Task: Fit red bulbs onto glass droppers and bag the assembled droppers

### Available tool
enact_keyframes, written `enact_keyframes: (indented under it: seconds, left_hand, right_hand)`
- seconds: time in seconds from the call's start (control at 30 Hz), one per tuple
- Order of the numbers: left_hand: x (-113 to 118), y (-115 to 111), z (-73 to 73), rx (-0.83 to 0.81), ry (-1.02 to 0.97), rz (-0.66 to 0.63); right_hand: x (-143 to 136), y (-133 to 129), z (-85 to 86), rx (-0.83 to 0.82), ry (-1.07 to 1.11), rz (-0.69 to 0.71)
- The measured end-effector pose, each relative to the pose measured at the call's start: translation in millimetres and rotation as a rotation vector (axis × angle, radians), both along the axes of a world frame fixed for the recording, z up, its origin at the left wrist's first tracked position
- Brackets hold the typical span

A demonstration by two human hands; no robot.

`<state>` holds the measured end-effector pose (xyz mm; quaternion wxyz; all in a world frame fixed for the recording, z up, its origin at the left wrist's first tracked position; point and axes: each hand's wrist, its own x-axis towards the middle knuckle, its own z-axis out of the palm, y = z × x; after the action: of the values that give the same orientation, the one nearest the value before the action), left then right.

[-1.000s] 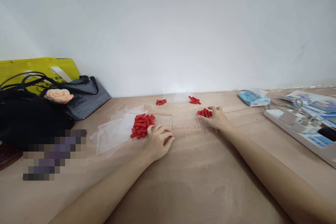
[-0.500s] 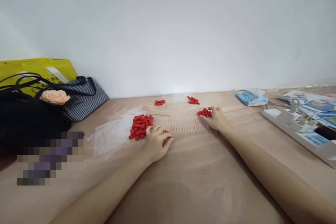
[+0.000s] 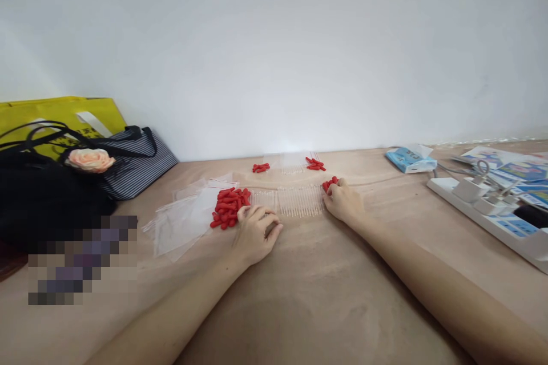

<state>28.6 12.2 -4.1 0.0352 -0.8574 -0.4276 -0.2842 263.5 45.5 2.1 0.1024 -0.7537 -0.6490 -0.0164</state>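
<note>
My left hand (image 3: 257, 232) rests on the table with curled fingers beside a pile of red rubber pieces (image 3: 229, 205); whether anything is between its fingers is hidden. A row of thin clear tubes (image 3: 302, 201) lies between my two hands. At the right end of that row, my right hand (image 3: 342, 201) is closed over the tubes there, its fingertips just below several red tips (image 3: 330, 183). What exactly it grips is too small to make out.
Clear zip bags (image 3: 184, 219) lie left of the red pile. Smaller red groups (image 3: 315, 163) and more tubes sit near the wall. A blue tissue pack (image 3: 410, 159) and a white power strip (image 3: 492, 211) are on the right, bags (image 3: 139, 162) on the left.
My right hand has shifted slightly left and toward me, its fingers drawn closer together and covering more of the red tips. My left hand has stayed in place.
</note>
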Motion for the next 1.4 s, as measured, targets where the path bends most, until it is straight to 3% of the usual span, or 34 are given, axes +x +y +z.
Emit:
enact_keyframes:
  seconds: [0.1,0.23,0.33,0.43,0.53,0.77,0.9,1.1,1.23,1.3,1.4]
  left_hand:
    - [-2.7,5.5,6.0,0.01,-0.004,0.063]
    - [-27.7,28.8,29.7,-0.011,0.005,0.202]
    - [-57.0,48.9,49.5,-0.157,0.073,0.179]
    - [-76.2,59.8,57.9,-0.2,0.104,0.108]
    - [-74.7,59.5,53.7,-0.191,0.13,0.079]
    - [-45.9,46.0,28.6,-0.008,0.167,0.432]
    - [-41.2,45.9,20.1,0.053,0.19,0.485]
    - [-39.9,48.5,16.6,0.047,0.178,0.478]
    - [-39.2,44.4,24.9,0.128,0.136,0.473]
    - [-35.6,37.1,30.9,0.163,0.097,0.381]
    - [-26.5,19.7,34.1,0.127,0.089,0.065]
  right_hand:
    - [-4.5,-2.2,3.7,-0.035,-0.015,-0.005]
    - [-9.0,-3.3,6.2,-0.054,-0.012,-0.007]
    - [-11.1,-1.5,5.3,-0.083,0.003,-0.015]
    - [-12.9,1.3,2.7,-0.103,0.015,-0.028]
    - [-13.8,3.0,1.1,-0.107,0.024,-0.037]
    - [-11.7,-1.7,8.6,-0.074,0.012,-0.029]
    - [-21.9,-11.0,11.5,-0.002,-0.017,0.015]
    - [-42.5,-29.2,9.4,0.052,-0.013,0.156]
    - [-44.1,-31.9,1.4,0.136,0.052,0.256]
    - [-42.2,-30.4,-5.0,0.205,0.113,0.303]
    - [-37.6,-28.5,-14.8,0.344,0.194,0.384]
